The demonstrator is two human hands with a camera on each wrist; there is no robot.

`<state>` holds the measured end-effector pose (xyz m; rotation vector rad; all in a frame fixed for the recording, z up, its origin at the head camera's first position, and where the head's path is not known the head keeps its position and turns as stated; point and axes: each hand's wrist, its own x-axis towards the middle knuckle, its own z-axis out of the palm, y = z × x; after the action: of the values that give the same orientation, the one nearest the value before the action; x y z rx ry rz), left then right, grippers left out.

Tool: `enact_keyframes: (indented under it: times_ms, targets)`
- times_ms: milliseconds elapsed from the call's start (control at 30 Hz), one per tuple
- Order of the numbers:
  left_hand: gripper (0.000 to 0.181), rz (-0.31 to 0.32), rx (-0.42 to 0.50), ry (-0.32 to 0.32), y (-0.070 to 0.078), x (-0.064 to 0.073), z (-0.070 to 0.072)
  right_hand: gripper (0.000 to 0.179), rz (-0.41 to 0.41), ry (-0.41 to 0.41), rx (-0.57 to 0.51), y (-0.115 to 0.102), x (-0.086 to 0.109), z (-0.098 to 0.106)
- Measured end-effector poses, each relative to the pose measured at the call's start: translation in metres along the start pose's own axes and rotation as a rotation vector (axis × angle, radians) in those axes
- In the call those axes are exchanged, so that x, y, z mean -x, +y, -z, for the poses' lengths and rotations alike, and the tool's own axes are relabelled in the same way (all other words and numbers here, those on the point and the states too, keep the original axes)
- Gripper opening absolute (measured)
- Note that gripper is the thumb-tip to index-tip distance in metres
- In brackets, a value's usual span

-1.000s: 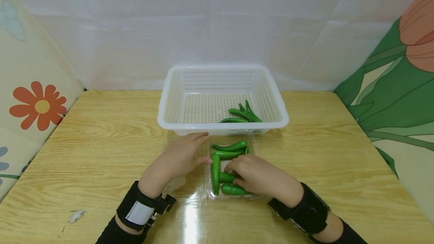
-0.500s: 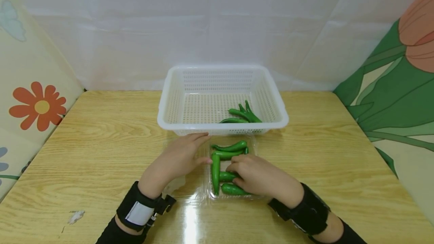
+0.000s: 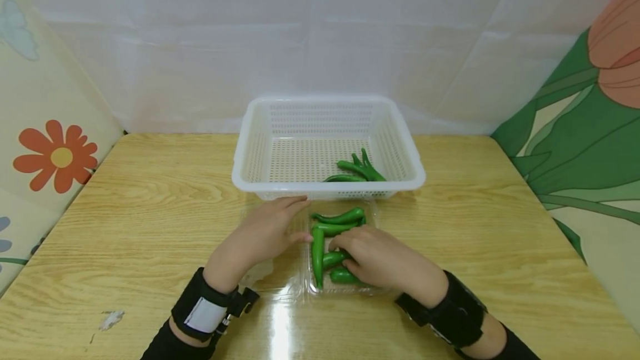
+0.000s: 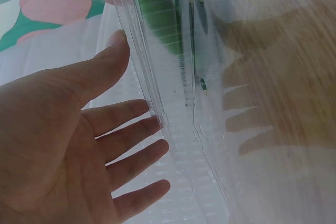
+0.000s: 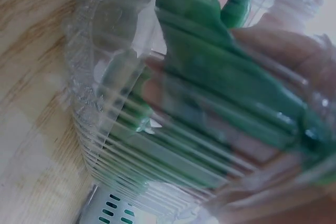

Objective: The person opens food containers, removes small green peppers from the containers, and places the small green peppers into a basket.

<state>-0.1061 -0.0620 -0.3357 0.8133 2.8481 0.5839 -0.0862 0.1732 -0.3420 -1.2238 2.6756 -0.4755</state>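
My right hand (image 3: 372,254) reaches into a clear plastic clamshell box (image 3: 377,213), its fingers curled on a green chili pepper (image 3: 333,259). Another green pepper (image 3: 343,276) lies just below the thumb, partly covered by the hand. Through the ribbed wall in the right wrist view, a large green pepper (image 5: 226,72) overlaps the fingers. Several more peppers rest along the box's left and far sides, one of them lengthwise (image 3: 318,257). My left hand (image 3: 267,229) is spread over the lid side, thumb tip at the box's rim; the left wrist view shows its fingers straight.
Behind the box stands a white perforated basket (image 3: 327,186) holding several green peppers (image 3: 367,168) in its near right corner. The lid of the box lies flat on the wooden table (image 3: 165,204) to the left. A white sheet (image 3: 310,43) hangs behind.
The pepper at my right fingers has tilted, its left end lower. The pepper below the thumb has slid slightly right and up. My left hand has stayed put.
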Motion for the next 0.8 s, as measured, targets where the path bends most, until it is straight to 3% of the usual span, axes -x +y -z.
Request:
enact_keyframes:
  times_ms: [800]
  targets:
    - [0.074,-0.023,-0.008,0.016,-0.0012,0.0001,-0.0003,0.028,0.142,0.189,0.081,0.0024,-0.0012,-0.0012]
